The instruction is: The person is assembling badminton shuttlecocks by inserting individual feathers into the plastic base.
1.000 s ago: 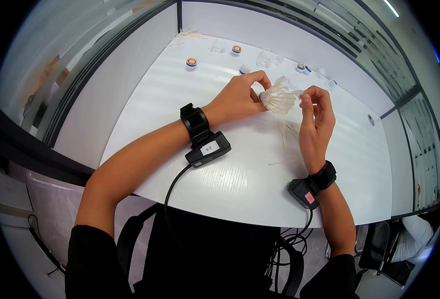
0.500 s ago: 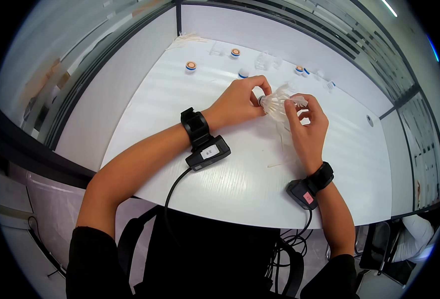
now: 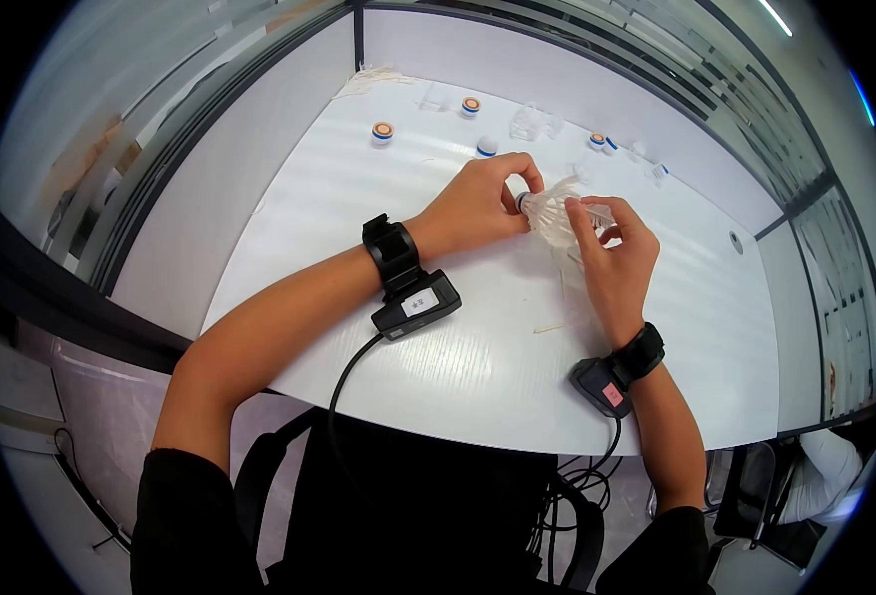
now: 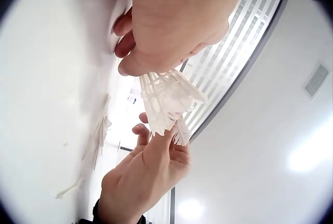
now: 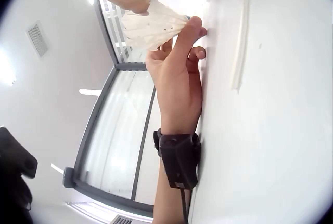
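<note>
Above the table, a white feather shuttlecock (image 3: 551, 218) is held on its side, its skirt facing right. My left hand (image 3: 472, 206) grips it at the cork end, with thumb and fingers around the base, which they mostly cover. At the skirt's open edge, my right hand (image 3: 620, 260) pinches a white feather (image 4: 181, 133) between thumb and fingers. The skirt's feathers (image 4: 165, 99) spread between the two hands in the left wrist view. Below the hands, a loose feather piece (image 3: 549, 328) lies on the table, and a long pale quill (image 5: 241, 52) shows in the right wrist view.
Several cork bases with blue bands, one cork base (image 3: 382, 132) at left, stand toward the back of the white table (image 3: 438, 367). Clear plastic pieces (image 3: 535, 122) lie by the rear partition. Pale strips (image 3: 373, 79) are heaped in the back left corner.
My right hand has moved left and slightly down, from a feather drawn out to the right, in to the skirt's edge. My left hand keeps its grip on the shuttlecock's base.
</note>
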Motion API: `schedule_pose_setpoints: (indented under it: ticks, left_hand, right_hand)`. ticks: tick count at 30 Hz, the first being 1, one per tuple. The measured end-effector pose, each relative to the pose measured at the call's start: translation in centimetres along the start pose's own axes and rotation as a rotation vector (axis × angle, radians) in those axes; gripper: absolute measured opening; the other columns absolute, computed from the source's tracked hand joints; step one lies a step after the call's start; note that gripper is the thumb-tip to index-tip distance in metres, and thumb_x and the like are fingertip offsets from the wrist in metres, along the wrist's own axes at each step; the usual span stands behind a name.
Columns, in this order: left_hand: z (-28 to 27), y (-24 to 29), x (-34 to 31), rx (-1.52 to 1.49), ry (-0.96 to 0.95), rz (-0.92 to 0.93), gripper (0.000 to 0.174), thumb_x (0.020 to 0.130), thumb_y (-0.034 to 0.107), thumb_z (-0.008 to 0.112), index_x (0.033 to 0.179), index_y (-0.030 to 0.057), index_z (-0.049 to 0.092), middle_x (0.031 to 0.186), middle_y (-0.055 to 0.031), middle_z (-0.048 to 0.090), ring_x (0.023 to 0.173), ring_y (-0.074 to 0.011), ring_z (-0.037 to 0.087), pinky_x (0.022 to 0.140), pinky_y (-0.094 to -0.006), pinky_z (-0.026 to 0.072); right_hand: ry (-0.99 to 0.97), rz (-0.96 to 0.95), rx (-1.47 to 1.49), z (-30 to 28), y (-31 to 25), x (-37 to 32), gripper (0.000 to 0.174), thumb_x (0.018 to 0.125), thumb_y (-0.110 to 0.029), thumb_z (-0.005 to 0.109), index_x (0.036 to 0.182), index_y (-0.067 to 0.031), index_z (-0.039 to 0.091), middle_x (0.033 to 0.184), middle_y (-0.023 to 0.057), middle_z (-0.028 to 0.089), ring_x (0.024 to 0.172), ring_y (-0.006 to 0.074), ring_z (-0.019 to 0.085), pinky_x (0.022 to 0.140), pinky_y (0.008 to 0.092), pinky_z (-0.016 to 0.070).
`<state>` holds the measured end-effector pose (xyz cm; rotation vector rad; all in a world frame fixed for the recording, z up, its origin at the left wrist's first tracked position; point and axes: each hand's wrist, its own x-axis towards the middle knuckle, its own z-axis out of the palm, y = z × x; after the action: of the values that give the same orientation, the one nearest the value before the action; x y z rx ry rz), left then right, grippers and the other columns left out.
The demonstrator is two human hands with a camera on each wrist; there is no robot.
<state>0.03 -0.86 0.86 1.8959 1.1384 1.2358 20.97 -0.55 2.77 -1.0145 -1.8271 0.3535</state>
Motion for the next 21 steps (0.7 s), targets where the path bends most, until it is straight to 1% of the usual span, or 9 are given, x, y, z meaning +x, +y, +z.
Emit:
schedule_pose_setpoints:
  ticks: [2,11,14,21]
  left_hand:
    - [0.05,0.39,-0.06,-0.029,0.028,0.008,0.028,0.076,0.007,0.079,0.099,0.0030,0.064,0.096,-0.0088,0.073,0.073,-0.0187,0.071,0.069,-0.0308,0.0559]
    - [-0.04,0.23,-0.06,-0.009,0.012,-0.007,0.026,0.077,0.008,0.078,0.098,0.0044,0.063,0.085,-0.0096,0.071,0.070,-0.0184,0.071,0.067,-0.0310,0.0544]
    - [-0.14,0.28,-0.08,0.050,-0.019,-0.012,0.028,0.081,0.010,0.082,0.101,0.0066,0.063,0.095,-0.0009,0.071,0.076,-0.0121,0.069,0.064,-0.0285,0.0535]
    - [-0.12,0.63,-0.10,0.074,-0.015,-0.001,0.025,0.082,0.010,0.080,0.100,0.0068,0.063,0.095,-0.0007,0.071,0.075,-0.0122,0.068,0.063,-0.0284,0.0527]
  right_hand:
    - [-0.002,-0.035,0.007,0.00,0.06,0.04,0.017,0.092,-0.020,0.080,0.094,-0.0039,0.076,0.084,0.0047,0.075,0.069,0.0125,0.063,0.060,0.0277,0.0443]
    - [-0.017,-0.052,0.012,0.07,0.48,0.07,0.015,0.092,-0.019,0.079,0.092,-0.0038,0.077,0.085,0.0066,0.077,0.066,0.0142,0.060,0.059,0.0282,0.0446]
    - [-0.011,-0.050,-0.007,0.08,0.43,0.05,0.015,0.092,-0.019,0.079,0.092,-0.0037,0.077,0.083,0.0069,0.076,0.065,0.0147,0.060,0.059,0.0285,0.0446]
    - [-0.013,-0.071,-0.019,0.09,0.53,0.08,0.016,0.092,-0.020,0.079,0.090,-0.0040,0.077,0.080,0.0069,0.076,0.062,0.0155,0.062,0.057,0.0290,0.0448]
